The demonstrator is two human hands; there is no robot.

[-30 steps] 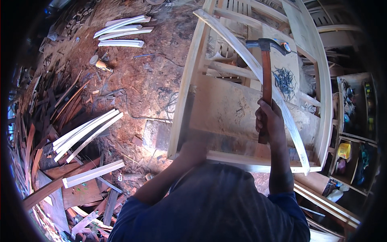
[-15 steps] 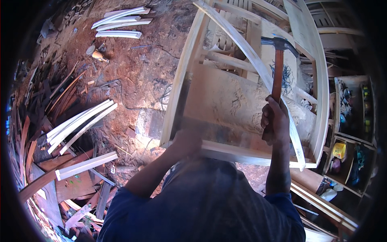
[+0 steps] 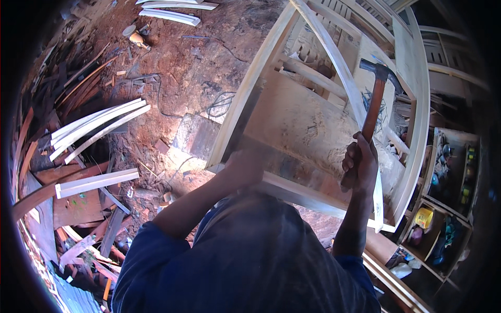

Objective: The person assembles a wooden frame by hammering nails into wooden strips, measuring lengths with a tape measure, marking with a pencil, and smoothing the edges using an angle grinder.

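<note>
My right hand (image 3: 360, 163) grips the lower part of a claw hammer's wooden handle. The hammer (image 3: 373, 107) is raised, its dark metal head at the far end, over a large pale wooden frame (image 3: 241, 112). Low on the left, my left hand (image 3: 244, 168) is at the frame's near rail (image 3: 308, 192); its fingers are blurred and partly hidden. A long pale wood strip (image 3: 334, 57) crosses the frame diagonally, passing behind the hammer. Dark nails (image 3: 382, 112) lie in a pile beside the hammer handle. A dusty board (image 3: 292, 120) lies within the frame.
Several pale wood strips (image 3: 99, 125) lie on the brown ground at left, near a heap of scrap wood (image 3: 99, 208). A compartmented wooden box (image 3: 429, 201) holding small items stands at right. Farther off, a pale round-topped object (image 3: 136, 37) and a dark cord (image 3: 222, 101) lie on the ground.
The view has shifted and turned, so the frame sits farther right and the ground strips higher. The hammer, still in my right hand, tilts more to the right. My left hand stays by the near rail.
</note>
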